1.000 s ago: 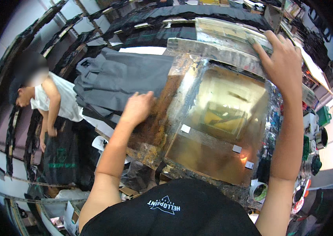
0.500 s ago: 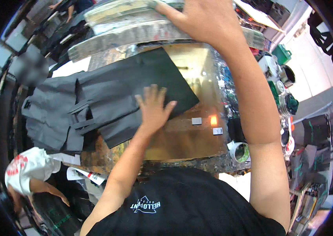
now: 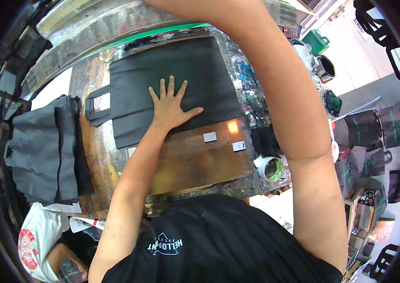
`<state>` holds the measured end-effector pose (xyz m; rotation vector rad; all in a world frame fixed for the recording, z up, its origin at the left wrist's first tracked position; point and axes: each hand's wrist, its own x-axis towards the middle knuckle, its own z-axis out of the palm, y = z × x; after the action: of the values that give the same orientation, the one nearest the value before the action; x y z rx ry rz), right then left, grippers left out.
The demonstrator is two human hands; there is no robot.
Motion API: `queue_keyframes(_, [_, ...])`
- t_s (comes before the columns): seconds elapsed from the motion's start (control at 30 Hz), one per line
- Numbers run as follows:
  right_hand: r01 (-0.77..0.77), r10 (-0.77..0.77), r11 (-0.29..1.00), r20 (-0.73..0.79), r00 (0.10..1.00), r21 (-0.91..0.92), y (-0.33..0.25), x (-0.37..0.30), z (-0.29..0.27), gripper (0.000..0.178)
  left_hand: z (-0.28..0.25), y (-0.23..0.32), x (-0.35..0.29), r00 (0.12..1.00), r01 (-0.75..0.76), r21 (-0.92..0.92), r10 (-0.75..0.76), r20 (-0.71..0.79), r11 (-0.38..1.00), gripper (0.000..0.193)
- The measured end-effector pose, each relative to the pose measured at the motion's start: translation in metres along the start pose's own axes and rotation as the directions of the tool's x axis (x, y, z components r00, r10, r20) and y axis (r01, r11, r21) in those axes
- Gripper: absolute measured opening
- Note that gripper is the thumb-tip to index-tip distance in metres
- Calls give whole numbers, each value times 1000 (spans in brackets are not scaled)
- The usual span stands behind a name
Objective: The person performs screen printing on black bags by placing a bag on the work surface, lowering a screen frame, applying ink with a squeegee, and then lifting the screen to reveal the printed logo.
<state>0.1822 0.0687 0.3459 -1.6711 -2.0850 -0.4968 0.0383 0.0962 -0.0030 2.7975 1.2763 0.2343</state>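
Note:
A black fabric tote bag point(image 3: 134, 85) lies flat on the brownish, shiny board point(image 3: 185, 172) of the worktable, its handle loop point(image 3: 98, 115) sticking out to the left. My left hand point(image 3: 169, 109) rests palm down on the bag with the fingers spread. From the right, my right arm reaches up to the top edge, where my right hand point(image 3: 204, 9) is mostly cut off and its fingers cannot be made out. Close by it runs a long, stained frame point(image 3: 115, 33), raised above the table's far side, with a green strip point(image 3: 157, 32) along its lower edge.
A pile of black bags point(image 3: 39, 146) stands at the left. Two small pale blocks point(image 3: 210, 137) point(image 3: 239, 146) sit on the board, near a white tub point(image 3: 270, 169) with green inside. A green jug point(image 3: 315, 42) is far right. A co-worker in a white shirt point(image 3: 39, 236) is lower left.
The bag now lies straighter on the board and apart from the pile. My left hand has pressed flat with fingers spread. My right hand has moved up and left, mostly out of view.

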Motion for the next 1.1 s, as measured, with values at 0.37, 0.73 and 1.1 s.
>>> queue_keyframes(0.37, [-35, 31, 999, -92, 995, -38, -8, -7, 2, 62, -5, 8, -16, 998, -70, -25, 70, 6, 997, 117])
queue_keyframes(0.73, [7, -19, 995, -128, 992, -97, -11, -12, 5, 58, -2, 39, -51, 999, 17, -69, -19, -27, 997, 115])
queue_keyframes(1.1, [-56, 52, 993, -44, 998, -103, -9, -7, 2, 62, -21, 36, -29, 996, 1, -134, -12, -83, 991, 114])
